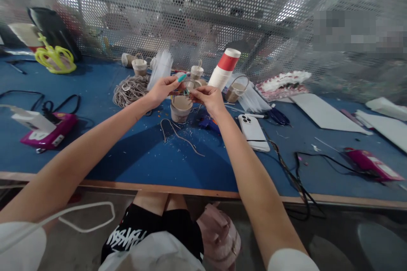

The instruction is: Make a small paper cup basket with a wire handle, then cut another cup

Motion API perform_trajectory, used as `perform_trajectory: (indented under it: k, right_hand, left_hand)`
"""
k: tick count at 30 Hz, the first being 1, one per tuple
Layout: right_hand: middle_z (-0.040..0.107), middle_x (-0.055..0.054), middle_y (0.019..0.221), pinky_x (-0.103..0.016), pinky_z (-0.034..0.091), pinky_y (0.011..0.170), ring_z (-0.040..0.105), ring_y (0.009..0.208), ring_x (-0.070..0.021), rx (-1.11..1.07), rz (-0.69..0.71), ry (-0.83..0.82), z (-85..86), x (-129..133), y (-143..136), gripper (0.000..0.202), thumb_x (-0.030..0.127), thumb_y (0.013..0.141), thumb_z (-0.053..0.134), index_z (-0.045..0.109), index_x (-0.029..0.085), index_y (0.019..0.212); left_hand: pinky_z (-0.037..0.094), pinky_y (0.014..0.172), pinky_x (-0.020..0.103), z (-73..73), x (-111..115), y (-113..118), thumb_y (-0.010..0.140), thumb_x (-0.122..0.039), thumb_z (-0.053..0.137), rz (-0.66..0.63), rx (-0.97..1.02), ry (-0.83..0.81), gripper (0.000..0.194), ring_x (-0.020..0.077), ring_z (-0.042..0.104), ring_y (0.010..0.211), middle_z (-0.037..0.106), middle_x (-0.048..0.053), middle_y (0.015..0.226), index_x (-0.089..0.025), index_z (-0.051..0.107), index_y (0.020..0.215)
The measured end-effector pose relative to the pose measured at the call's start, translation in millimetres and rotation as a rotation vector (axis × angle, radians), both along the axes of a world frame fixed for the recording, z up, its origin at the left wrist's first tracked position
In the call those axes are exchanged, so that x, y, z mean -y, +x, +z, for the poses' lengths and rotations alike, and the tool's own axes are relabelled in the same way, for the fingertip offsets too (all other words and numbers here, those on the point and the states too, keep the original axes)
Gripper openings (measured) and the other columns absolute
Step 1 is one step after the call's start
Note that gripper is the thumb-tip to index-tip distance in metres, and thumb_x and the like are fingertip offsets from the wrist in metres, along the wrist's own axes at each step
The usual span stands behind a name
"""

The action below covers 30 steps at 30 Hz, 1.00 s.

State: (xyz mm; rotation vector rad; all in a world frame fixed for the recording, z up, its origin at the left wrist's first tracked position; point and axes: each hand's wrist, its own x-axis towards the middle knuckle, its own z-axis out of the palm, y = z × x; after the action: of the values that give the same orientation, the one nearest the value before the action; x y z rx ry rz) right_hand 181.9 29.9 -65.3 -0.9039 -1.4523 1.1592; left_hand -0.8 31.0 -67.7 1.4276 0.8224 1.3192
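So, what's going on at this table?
The person's left hand and right hand are close together by the top of a small, round, beige cup; what they hold is too small to make out. A loose, thin grey cord lies in front on the blue table, with a tangled grey cord bundle behind.

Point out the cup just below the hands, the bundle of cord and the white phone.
Cup (179, 114): head view, on the front of its wall.
Bundle of cord (131, 91): head view, on the middle of its coils.
White phone (255, 132): head view, on its back, below the lenses.
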Motion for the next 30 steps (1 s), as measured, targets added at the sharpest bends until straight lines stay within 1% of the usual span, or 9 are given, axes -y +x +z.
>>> perform_trajectory:
  k: [4, 6, 8, 11, 16, 20, 22, 26, 30]
  right_hand:
    - [0.069, 0.001, 0.06, -0.028, 0.056, 0.059, 0.063, 0.056, -0.0126, 0.013, -0.022, 0.036, -4.2, 3, 1, 0.038, 0.049, 0.05, 0.086, 0.07, 0.019, 0.067]
    - [0.069, 0.0, 0.061, -0.03, 0.056, 0.061, 0.064, 0.057, -0.0135, 0.02, -0.036, 0.037, -3.8, 4, 1, 0.038, 0.05, 0.05, 0.086, 0.07, 0.019, 0.067]
    - [0.07, 0.0, 0.061, -0.031, 0.056, 0.062, 0.064, 0.057, -0.0141, 0.024, -0.045, 0.028, -3.1, 5, 1, 0.039, 0.05, 0.048, 0.087, 0.069, 0.02, 0.066]
    - [0.069, 0.0, 0.06, -0.032, 0.056, 0.062, 0.063, 0.057, -0.0144, 0.041, -0.044, 0.033, -2.3, 6, 0, 0.042, 0.051, 0.045, 0.087, 0.069, 0.019, 0.065]
    - [0.069, -0.001, 0.06, -0.031, 0.052, 0.06, 0.06, 0.055, -0.0142, 0.116, -0.067, 0.103, 0.0, 7, 4, 0.041, 0.054, 0.046, 0.086, 0.07, 0.019, 0.063]
    - [0.067, -0.001, 0.059, -0.03, 0.049, 0.06, 0.057, 0.055, -0.0129, 0.168, -0.083, 0.157, 0.7, 7, 6, 0.039, 0.053, 0.049, 0.085, 0.07, 0.019, 0.061]
    - [0.066, 0.0, 0.058, -0.029, 0.047, 0.06, 0.056, 0.054, -0.0119, 0.181, -0.095, 0.19, 0.2, 7, 6, 0.037, 0.053, 0.052, 0.084, 0.07, 0.019, 0.06]
    - [0.063, 0.001, 0.057, -0.029, 0.045, 0.06, 0.054, 0.055, -0.0117, 0.231, -0.11, 0.23, -1.0, 7, 4, 0.038, 0.055, 0.058, 0.08, 0.069, 0.019, 0.06]
    - [0.063, 0.0, 0.059, -0.029, 0.044, 0.063, 0.053, 0.058, -0.012, 0.293, -0.128, 0.271, -2.6, 6, 4, 0.039, 0.056, 0.06, 0.079, 0.068, 0.019, 0.06]
  left_hand:
    - [0.052, 0.087, 0.032, -28.0, 0, -8, 0.083, -0.053, 0.06, -0.024, -0.031, 0.136, 0.045, 0.0201, 0.063, 0.104, 0.068, 0.009, 0.109, -0.017, 0.066, 0.108]
    - [0.051, 0.093, 0.036, -40.7, 4, -10, 0.075, -0.055, 0.07, -0.052, -0.079, 0.249, 0.064, 0.026, 0.057, 0.119, 0.06, 0.013, 0.13, -0.021, 0.057, 0.127]
    - [0.05, 0.096, 0.04, -51.3, 9, -10, 0.061, -0.051, 0.083, -0.091, -0.143, 0.31, 0.094, 0.0317, 0.051, 0.128, 0.043, 0.015, 0.149, -0.027, 0.041, 0.142]
    - [0.051, 0.096, 0.044, -62.3, 14, -9, 0.05, -0.045, 0.09, -0.112, -0.191, 0.361, 0.119, 0.0361, 0.051, 0.129, 0.035, 0.019, 0.153, -0.032, 0.026, 0.149]
    - [0.054, 0.09, 0.044, -69.4, 17, -6, 0.059, -0.042, 0.086, -0.083, -0.225, 0.394, 0.111, 0.0348, 0.057, 0.122, 0.048, 0.019, 0.144, -0.032, 0.023, 0.15]
    - [0.055, 0.088, 0.044, -73.8, 15, -7, 0.061, -0.04, 0.085, -0.071, -0.223, 0.424, 0.114, 0.0357, 0.054, 0.126, 0.042, 0.019, 0.148, -0.033, 0.018, 0.152]
    - [0.054, 0.09, 0.044, -75.1, 14, -8, 0.062, -0.038, 0.084, -0.046, -0.233, 0.455, 0.108, 0.036, 0.05, 0.13, 0.043, 0.018, 0.148, -0.033, 0.023, 0.15]
    - [0.053, 0.09, 0.042, -72.5, 16, -10, 0.063, -0.034, 0.083, 0.013, -0.298, 0.503, 0.084, 0.0343, 0.048, 0.129, 0.055, 0.015, 0.134, -0.03, 0.046, 0.138]
    - [0.055, 0.083, 0.036, -69.4, 19, -11, 0.064, -0.032, 0.082, 0.044, -0.287, 0.448, 0.073, 0.0301, 0.052, 0.121, 0.057, 0.012, 0.122, -0.027, 0.052, 0.13]
